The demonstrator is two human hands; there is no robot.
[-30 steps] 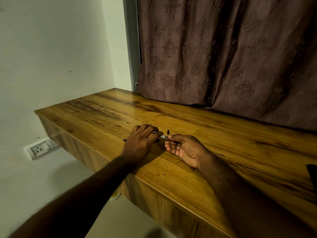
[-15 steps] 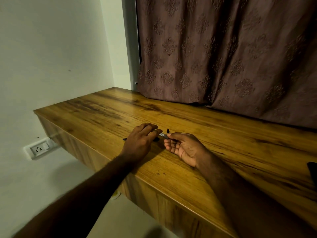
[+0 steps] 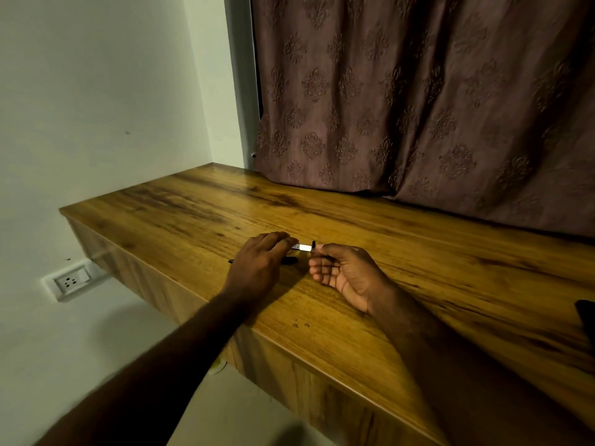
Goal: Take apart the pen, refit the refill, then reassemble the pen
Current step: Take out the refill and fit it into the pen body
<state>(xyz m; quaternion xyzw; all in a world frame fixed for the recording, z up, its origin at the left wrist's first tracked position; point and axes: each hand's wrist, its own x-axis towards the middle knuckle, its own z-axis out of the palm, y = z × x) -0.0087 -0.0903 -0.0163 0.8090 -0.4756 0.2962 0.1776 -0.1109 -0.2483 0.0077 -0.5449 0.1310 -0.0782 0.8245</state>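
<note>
The pen barrel (image 3: 302, 247), dark with a pale label, is held level just above the wooden table (image 3: 418, 262) between both hands. My left hand (image 3: 257, 268) comes from above, its fingertips gripping the barrel's left end. Palm up, my right hand (image 3: 344, 275) pinches the right end between thumb and forefinger. Just behind the barrel a small black pen piece (image 3: 313, 243) stands on the table. Another black piece (image 3: 288, 260) lies under my left fingers. A thin dark tip (image 3: 231, 261) pokes out left of that hand; the hand hides the rest of it.
A patterned brown curtain (image 3: 418, 107) hangs along the table's back edge. The table's front edge (image 3: 322, 342) runs diagonally beneath my forearms. A dark object (image 3: 586, 317) sits at the far right edge. A wall socket (image 3: 69, 281) is low on the left wall.
The gap between my hands has widened slightly, showing more of the barrel. The black piece under my left fingers has come into sight.
</note>
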